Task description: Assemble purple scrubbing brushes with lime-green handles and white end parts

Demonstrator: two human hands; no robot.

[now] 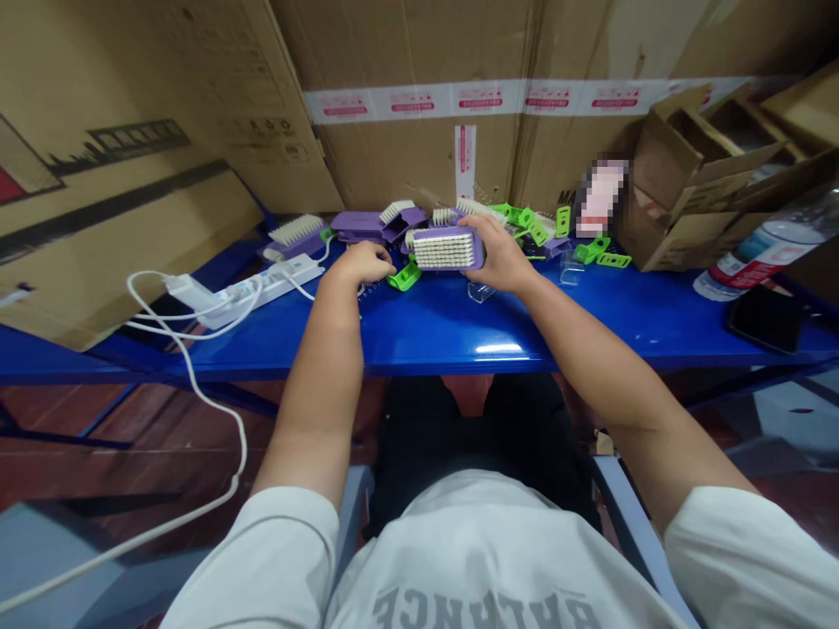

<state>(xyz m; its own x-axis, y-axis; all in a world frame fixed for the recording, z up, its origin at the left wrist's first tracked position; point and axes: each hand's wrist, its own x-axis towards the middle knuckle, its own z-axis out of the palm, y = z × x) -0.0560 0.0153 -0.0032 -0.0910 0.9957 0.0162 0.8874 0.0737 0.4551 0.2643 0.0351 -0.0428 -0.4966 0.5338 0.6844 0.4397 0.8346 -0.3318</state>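
Observation:
My right hand (495, 252) grips a purple scrub brush (446, 249) by its right end, with the off-white bristles turned toward me. To the left, my left hand (365, 262) is closed, thumb and fingers drawn together low over the table; whatever they pinch is too small to make out. Just beside it lie a bright green plastic part (405, 276) and what look like thin metal springs. Behind both hands are purple plastic pieces (359, 225) and more bristle heads (397, 211). A clear plastic piece (481, 292) rests below my right hand.
More green parts (593, 251) lie to the right on the blue table (433, 336). On the left are a white power strip (253, 288) with cables and another brush (296, 231). A bottle (753, 258), a phone (766, 320) and cardboard boxes (695, 175) stand right; large cartons wall the back.

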